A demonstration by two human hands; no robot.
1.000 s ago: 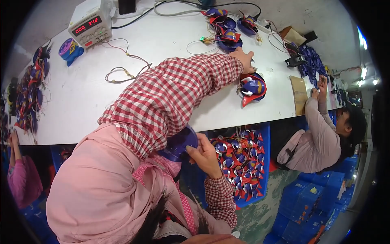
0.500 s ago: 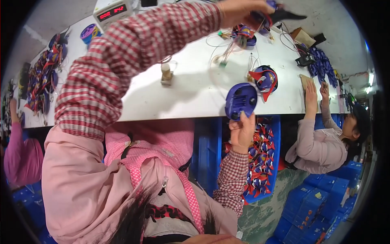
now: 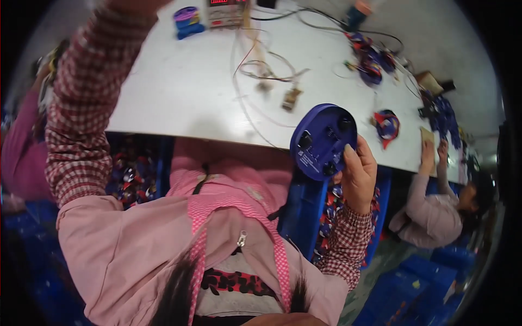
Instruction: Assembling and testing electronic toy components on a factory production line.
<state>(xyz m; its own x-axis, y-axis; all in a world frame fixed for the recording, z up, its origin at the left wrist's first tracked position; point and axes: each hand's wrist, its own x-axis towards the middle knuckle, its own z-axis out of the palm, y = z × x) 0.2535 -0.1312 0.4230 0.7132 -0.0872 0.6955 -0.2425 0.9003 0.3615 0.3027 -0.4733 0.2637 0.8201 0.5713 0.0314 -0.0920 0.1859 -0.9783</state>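
Note:
A purple oval plastic housing (image 3: pixel 321 142) is pinched at its lower right edge by my right hand (image 3: pixel 360 176). Its hollow inner side, with dark round fittings, faces up, held above the table's front edge. My left arm reaches far out to the upper left. Only the blurred base of my left hand (image 3: pixel 138 4) shows at the top edge; its fingers are out of the picture. To the right of the housing, a purple and red assembled piece (image 3: pixel 386 128) lies on the white table (image 3: pixel 179 92).
Thin wires and a small connector block (image 3: pixel 291 99) lie mid-table. A device with a red display (image 3: pixel 225 13) and a purple-blue spool (image 3: pixel 188 23) stand at the back. Blue bins (image 3: pixel 309 209) of parts sit below the edge. A co-worker (image 3: pixel 429 209) works at right.
My left hand has swung from the upper right, where it held a dark purple piece, to the far upper left. The view has shifted; my right hand still grips the housing.

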